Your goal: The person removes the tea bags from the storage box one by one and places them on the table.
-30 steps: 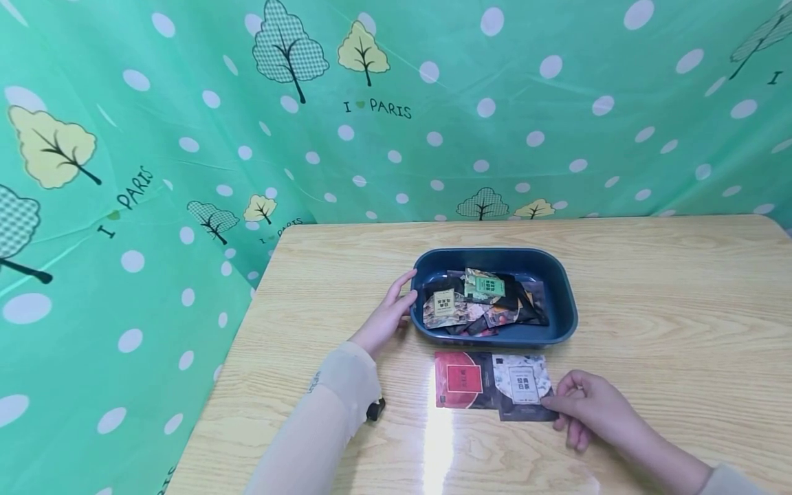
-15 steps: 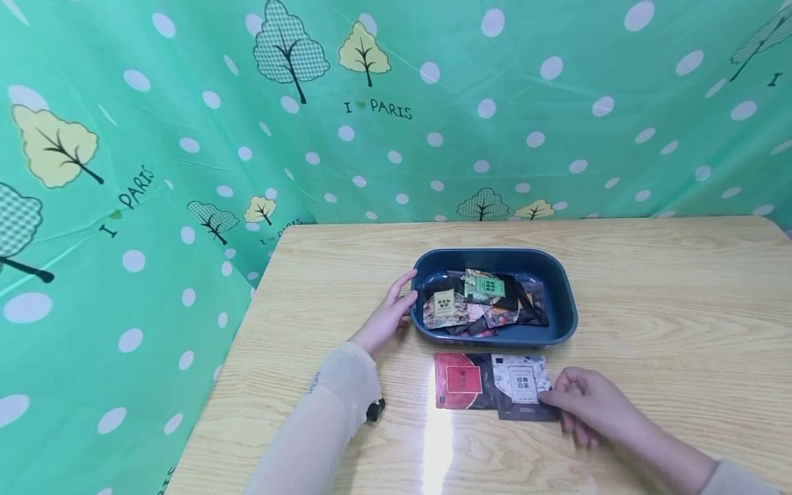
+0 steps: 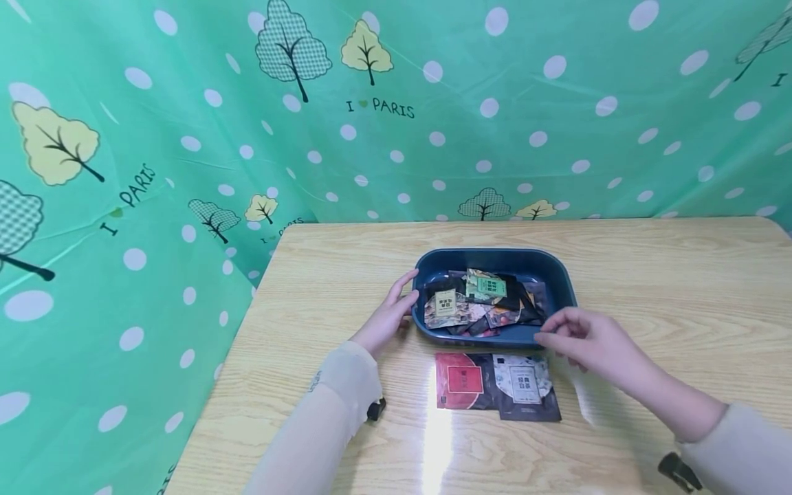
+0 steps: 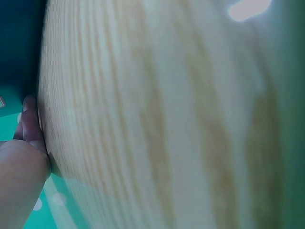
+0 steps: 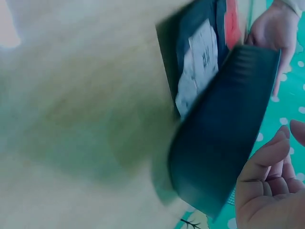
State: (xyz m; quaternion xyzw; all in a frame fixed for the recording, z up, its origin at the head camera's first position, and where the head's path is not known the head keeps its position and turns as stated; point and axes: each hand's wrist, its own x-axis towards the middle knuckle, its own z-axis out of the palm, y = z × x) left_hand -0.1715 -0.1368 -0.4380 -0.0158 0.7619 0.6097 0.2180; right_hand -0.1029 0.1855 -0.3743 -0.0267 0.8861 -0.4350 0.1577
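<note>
A dark blue rectangular bin (image 3: 520,335) stands on the table with several tea sachets in it, among them a green-labelled sachet (image 3: 491,286) and a beige-labelled sachet (image 3: 445,303). My left hand (image 3: 385,320) rests its fingers against the bin's left side. Over the near right corner of the bin is my right hand (image 3: 597,342), fingers loosely bent and holding nothing. On the table just in front of the bin lie a red sachet (image 3: 465,380) and a white-patterned sachet (image 3: 524,383), side by side, the white one slightly nearer me. The right wrist view shows the bin's outer wall (image 5: 224,129) beside the fingers.
The wood-grain table (image 3: 680,289) reaches back to a green dotted curtain (image 3: 396,137), which also hangs along the left. A bright light reflection lies on the tabletop near the red sachet. Small black wrist devices (image 3: 678,472) show at both sleeves.
My right hand has let go of the white-patterned sachet and moved up to the bin's near right corner. The sachet stays flat beside the red one. My left hand keeps its place.
</note>
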